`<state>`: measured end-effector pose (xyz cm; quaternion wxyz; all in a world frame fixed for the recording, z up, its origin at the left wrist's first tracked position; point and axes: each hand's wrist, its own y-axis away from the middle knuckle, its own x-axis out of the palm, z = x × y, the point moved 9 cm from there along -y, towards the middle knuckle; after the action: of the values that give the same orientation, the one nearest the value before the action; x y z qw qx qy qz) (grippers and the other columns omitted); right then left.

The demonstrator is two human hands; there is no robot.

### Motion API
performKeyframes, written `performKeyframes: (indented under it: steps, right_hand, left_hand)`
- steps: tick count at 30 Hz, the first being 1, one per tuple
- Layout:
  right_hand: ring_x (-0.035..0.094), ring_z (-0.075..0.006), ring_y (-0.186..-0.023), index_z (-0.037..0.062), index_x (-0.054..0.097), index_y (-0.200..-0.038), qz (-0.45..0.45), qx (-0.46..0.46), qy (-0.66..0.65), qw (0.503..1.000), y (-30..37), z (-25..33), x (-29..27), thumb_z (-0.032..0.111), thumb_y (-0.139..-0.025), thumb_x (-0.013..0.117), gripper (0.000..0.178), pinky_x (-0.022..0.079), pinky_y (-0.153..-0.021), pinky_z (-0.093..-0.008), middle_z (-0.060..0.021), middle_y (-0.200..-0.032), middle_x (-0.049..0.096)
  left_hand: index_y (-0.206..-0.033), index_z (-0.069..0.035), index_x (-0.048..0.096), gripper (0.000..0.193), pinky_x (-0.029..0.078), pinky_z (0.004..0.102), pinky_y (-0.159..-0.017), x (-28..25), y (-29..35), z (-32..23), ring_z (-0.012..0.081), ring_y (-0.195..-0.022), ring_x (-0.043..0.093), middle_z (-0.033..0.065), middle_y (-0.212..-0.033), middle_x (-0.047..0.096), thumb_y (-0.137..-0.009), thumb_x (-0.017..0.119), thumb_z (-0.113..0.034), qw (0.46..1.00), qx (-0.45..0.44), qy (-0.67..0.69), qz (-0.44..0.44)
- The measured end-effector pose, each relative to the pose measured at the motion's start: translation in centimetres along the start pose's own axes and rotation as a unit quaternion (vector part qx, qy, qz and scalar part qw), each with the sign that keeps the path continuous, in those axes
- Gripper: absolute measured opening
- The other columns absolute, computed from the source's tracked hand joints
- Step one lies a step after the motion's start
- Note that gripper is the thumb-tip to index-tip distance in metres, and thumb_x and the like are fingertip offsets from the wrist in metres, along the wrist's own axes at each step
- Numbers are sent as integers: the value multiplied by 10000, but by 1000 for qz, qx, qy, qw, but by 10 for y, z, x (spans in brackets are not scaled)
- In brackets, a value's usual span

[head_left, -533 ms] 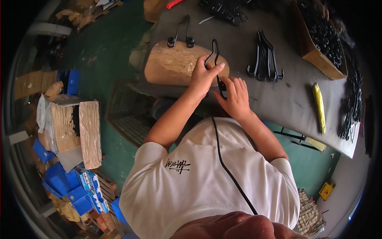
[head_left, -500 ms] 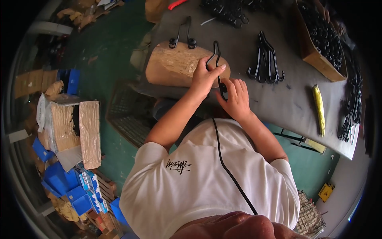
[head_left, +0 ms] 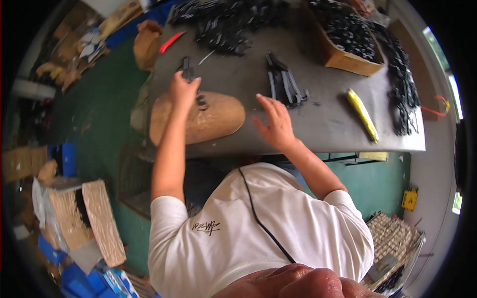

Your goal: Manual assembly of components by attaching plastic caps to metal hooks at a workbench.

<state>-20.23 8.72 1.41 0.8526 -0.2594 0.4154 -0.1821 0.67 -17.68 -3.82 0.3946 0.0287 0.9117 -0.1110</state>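
My left hand (head_left: 184,93) is closed around black bent metal rod hooks (head_left: 187,67), at the far edge of a brown padded board (head_left: 218,116). A small round black end piece (head_left: 201,103) shows below its fingers, over the board. Motion blur and the hand hide whether one hook or two are in the grip. My right hand (head_left: 276,121) is held over the table with fingers stretched apart and nothing in it. Just beyond it lies a small group of similar black rod hooks (head_left: 285,82), side by side.
A dark heap of metal parts (head_left: 223,25) covers the back of the table (head_left: 318,124). A cardboard box (head_left: 355,62) full of black parts stands at the far right, beside bundled black rods (head_left: 402,94). A yellow wrapped stick (head_left: 362,115) and a red-handled tool (head_left: 171,42) lie out too.
My left hand has carried the hook from in front of me to the far side of the board, where another hook lay. My right hand has let go and moved away. The view has turned.
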Motion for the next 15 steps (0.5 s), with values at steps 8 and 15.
performKeyframes:
  steps: [8, 15]
  right_hand:
    - [597, -349, -1098, 102, 587, -1273, -234, 145, 260, 926, -51, -204, -183, 240, -847, 724, 468, 478, -948, -422, -151, -1173, 636]
    - [584, -320, -1138, 170, 656, -1251, -69, 226, 447, 863, -106, -310, -211, 410, -877, 657, 444, 465, -934, -460, -88, -1190, 659]
  left_hand:
    - [-1346, -1, 510, 671, 429, 464, -1032, -9, -9, -17, 396, -1233, 512, 213, -1338, 531, -809, 766, -310, 966, 120, -211, -84]
    - [-1332, -63, 533, 553, 379, 442, -1094, 31, 86, -87, 366, -1297, 462, 176, -1399, 480, -840, 740, -205, 970, 236, -39, -44]
